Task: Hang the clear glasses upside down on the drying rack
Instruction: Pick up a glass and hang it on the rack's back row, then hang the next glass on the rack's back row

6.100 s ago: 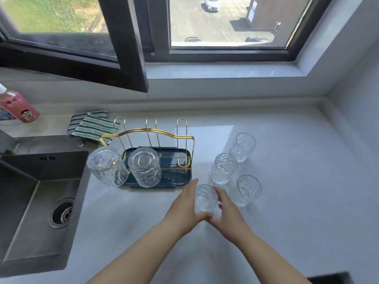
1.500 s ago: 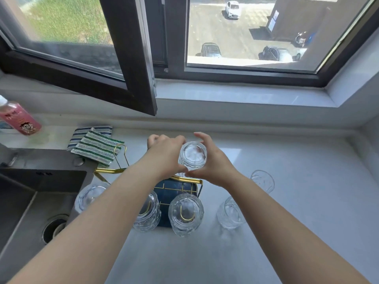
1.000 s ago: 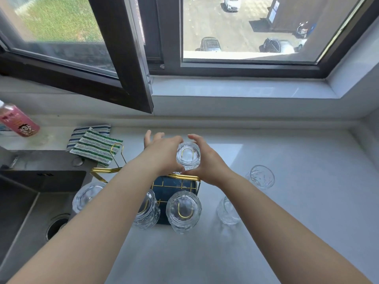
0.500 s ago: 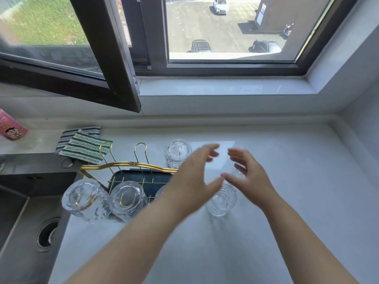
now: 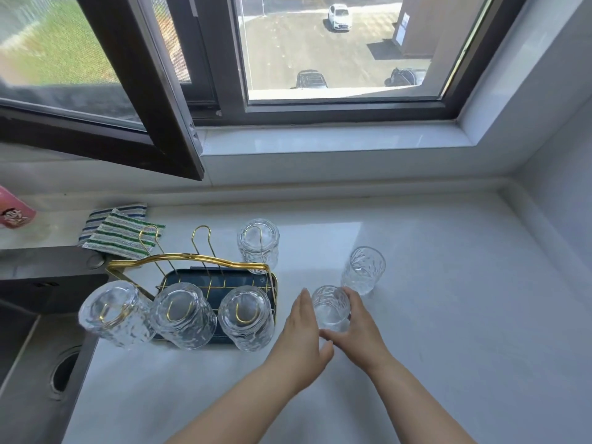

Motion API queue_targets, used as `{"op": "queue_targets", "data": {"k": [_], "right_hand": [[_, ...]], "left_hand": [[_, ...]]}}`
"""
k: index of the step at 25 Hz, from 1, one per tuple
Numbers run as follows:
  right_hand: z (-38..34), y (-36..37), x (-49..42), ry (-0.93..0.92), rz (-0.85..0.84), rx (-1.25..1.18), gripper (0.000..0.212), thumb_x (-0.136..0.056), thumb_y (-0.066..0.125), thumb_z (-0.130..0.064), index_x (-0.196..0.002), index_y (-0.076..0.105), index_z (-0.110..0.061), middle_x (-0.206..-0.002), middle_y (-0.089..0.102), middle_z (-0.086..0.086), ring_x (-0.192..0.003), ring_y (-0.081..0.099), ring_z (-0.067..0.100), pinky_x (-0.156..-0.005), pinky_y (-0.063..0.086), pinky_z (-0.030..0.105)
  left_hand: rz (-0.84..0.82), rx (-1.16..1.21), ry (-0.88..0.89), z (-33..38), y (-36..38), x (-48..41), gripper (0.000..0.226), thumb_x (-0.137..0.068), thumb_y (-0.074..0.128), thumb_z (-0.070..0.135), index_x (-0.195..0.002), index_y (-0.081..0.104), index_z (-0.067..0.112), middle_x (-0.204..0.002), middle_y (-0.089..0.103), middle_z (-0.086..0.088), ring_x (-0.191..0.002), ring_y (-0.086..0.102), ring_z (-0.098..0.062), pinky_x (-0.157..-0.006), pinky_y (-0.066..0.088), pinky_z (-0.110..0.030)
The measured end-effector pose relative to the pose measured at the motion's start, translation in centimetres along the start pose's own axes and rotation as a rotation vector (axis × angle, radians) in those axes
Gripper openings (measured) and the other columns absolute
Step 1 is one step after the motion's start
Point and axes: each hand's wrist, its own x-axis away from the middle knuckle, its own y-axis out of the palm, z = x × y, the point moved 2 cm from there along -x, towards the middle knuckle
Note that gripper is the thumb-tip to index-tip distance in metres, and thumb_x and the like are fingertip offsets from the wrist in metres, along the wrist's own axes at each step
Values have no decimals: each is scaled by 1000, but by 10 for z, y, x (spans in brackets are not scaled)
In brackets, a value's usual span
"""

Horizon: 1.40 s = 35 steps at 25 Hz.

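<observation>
White desk [image 5: 432, 315] under a window; steel sink [image 5: 28, 363] at its left end.

Drying rack [image 5: 205, 267]: gold wire over a dark blue tray, standing beside the sink. Four clear glasses hang on it mouth down. Three sit in the near row: the left one [image 5: 113, 314] leans out over the sink edge, the middle one [image 5: 182, 315] and the right one [image 5: 246, 317] sit side by side. A fourth [image 5: 258, 241] hangs on the far right prong. Two far prongs [image 5: 200, 238] stand bare.

Upright glasses on the desk, right of the rack: two. The near glass [image 5: 330, 307] stands between both hands. The far glass [image 5: 363, 270] stands just beyond it, untouched.

Left hand [image 5: 304, 334]: fingers straight, flat against the near glass's left side. Right hand [image 5: 360, 328]: fingers curled round its right side, thumb crossing in front. The glass is cupped between the two palms, its base on the desk.

Striped cloths [image 5: 118, 229]: folded, behind the rack. Pink bottle [image 5: 14, 213]: at the left edge, partly out of view.
</observation>
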Motion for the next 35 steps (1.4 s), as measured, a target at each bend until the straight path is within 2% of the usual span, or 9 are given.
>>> {"op": "queue_targets", "data": {"k": [3, 9, 15, 21, 24, 27, 29, 32, 35], "right_hand": [[1, -2, 1, -13, 20, -18, 65, -56, 79, -20, -98, 41, -52, -103, 60, -21, -92, 56, -9, -74, 41, 9], [-16, -25, 14, -90, 28, -61, 66, -52, 83, -28, -104, 46, -46, -104, 60, -30, -97, 55, -9, -78, 41, 4], [-56, -40, 39, -213, 55, -14, 67, -55, 86, -27, -104, 45, -51, -105, 55, -39, -101, 51, -12, -82, 36, 0], [-92, -38, 60, -297, 4, -9, 67, -59, 77, -21, -113, 45, -46, -114, 59, -23, -108, 52, -4, -84, 41, 8], [-102, -39, 62, -240, -89, -164, 75, -60, 81, -23, -121, 42, -42, -129, 50, -16, -118, 48, -1, -95, 40, 17], [-109, -37, 60, -87, -370, -666, 73, -63, 76, -28, -129, 45, -25, -135, 53, 8, -120, 54, 24, -98, 47, 38], [-117, -31, 58, -31, -502, -876, 65, -71, 71, -34, -130, 48, -18, -133, 56, 12, -120, 54, 32, -99, 46, 45], [-138, -21, 48, -84, -467, -958, 48, -79, 64, -28, -123, 55, -13, -127, 60, 13, -116, 57, 33, -91, 52, 40], [-173, -21, 32, -232, -304, -798, 45, -70, 71, -19, -113, 61, -18, -115, 67, 4, -103, 65, 24, -79, 55, 32]], "left_hand": [[21, 59, -16, -2, 3, -11, 84, -86, 54, 30, -143, -5, 11, -154, 9, -6, -140, 13, -16, -106, 11, -19], [108, 131, 75, 1, -3, -4, 82, -80, 64, 36, -142, 11, 23, -148, 23, 1, -135, 24, -13, -101, 16, -15], [205, 224, 202, 17, -29, 13, 88, -67, 76, 38, -137, 24, 27, -135, 33, 15, -114, 28, 7, -84, 14, 7], [319, 197, 275, 30, -67, 37, 76, -56, 80, 40, -120, 42, 36, -115, 48, 16, -106, 45, 2, -82, 33, -4], [353, 258, 273, 29, -85, 50, 68, -52, 81, 41, -109, 44, 39, -109, 53, 16, -99, 52, 1, -81, 42, -12], [392, 436, 262, 24, -101, 62, 60, -51, 80, 37, -100, 44, 40, -104, 55, 15, -95, 56, 6, -76, 46, -10], [378, 555, 275, 23, -109, 67, 57, -52, 76, 37, -98, 43, 41, -107, 54, 12, -100, 57, 5, -83, 48, -18], [352, 611, 295, 17, -125, 74, 58, -52, 74, 36, -100, 42, 38, -109, 52, 12, -106, 55, 3, -89, 46, -24], [399, 369, 283, 8, -155, 74, 64, -55, 77, 35, -106, 39, 42, -111, 50, 21, -106, 46, 10, -86, 36, -11]]}}
